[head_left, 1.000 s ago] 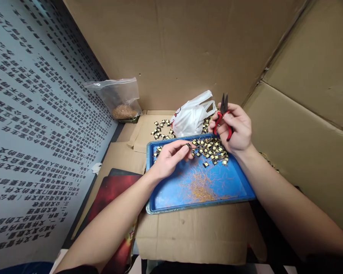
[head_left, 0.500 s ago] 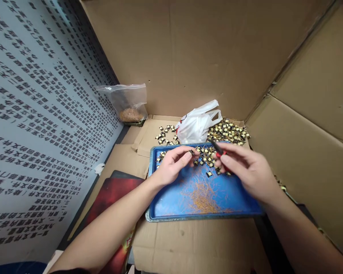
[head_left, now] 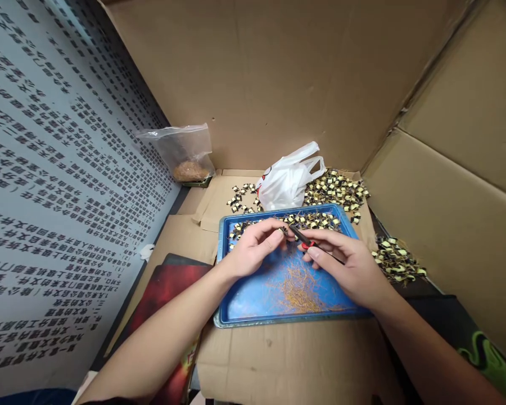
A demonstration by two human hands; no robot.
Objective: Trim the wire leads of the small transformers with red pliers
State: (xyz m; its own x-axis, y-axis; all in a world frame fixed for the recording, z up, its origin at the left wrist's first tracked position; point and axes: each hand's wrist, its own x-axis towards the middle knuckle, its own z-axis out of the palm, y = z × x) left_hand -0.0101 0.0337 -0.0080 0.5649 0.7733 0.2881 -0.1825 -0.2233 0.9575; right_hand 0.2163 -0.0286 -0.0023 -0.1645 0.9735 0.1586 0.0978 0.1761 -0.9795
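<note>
1. Where the far left is closed off, a pale panel [head_left: 42,185] carries rows of black Chinese characters; 文件 can be made out, but most lines are too slanted to read.
2. Beside it stands a clear zip bag [head_left: 191,145] with a copper-coloured wire clump [head_left: 190,170] in its bottom.
3. Nearer lies a red mat [head_left: 164,292], its yellow lettering partly covered by the left forearm.
4. The left hand [head_left: 257,247] pinches a small component [head_left: 283,230] between thumb and fingers, above the blue tray [head_left: 240,312].
5. That tray holds black-and-yellow parts [head_left: 320,220] along its back and loose wire clippings [head_left: 300,291] in front.
6. Behind it sits a white plastic bag [head_left: 284,185] with red print, unreadable; its contents cannot be told.
7. The right hand [head_left: 349,259] is closed around red-handled pliers [head_left: 307,243], tips beside the component; whether they touch is unclear.
8. Rightmost, a heap of similar parts [head_left: 398,261] lies near a green-patterned black mat [head_left: 442,318].
</note>
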